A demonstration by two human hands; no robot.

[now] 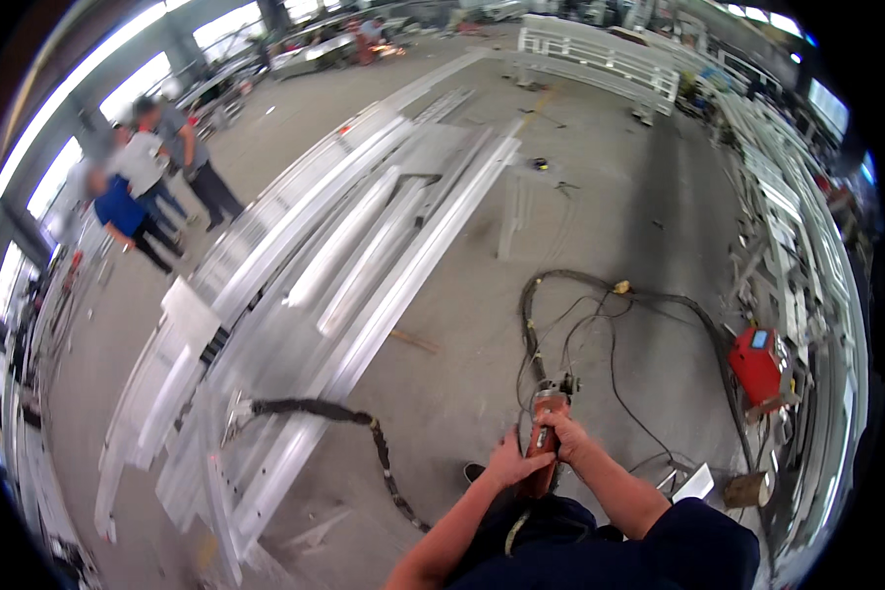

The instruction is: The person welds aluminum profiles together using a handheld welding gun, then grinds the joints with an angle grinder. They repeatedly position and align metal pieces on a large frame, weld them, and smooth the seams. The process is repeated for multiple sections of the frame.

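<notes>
I hold an orange-red angle grinder [541,441] upright in front of my body, its metal head and dark disc end pointing away from me. My left hand [507,462] is closed on the lower left side of its body. From the right, my right hand [566,435] wraps round the grinder nearer the head. Part of the tool's rear end is hidden by my hands and clothes. A dark wrapped hose [528,329] runs across the floor just beyond the grinder, with thin cables beside it.
Long silvery metal profiles and panels [403,285] lie to the left, with another dark hose [379,447] ending on them. A red machine [757,366] stands at right by stacked metal lengths [787,226]. Three people [157,162] stand far left. A white frame [600,64] stands far back.
</notes>
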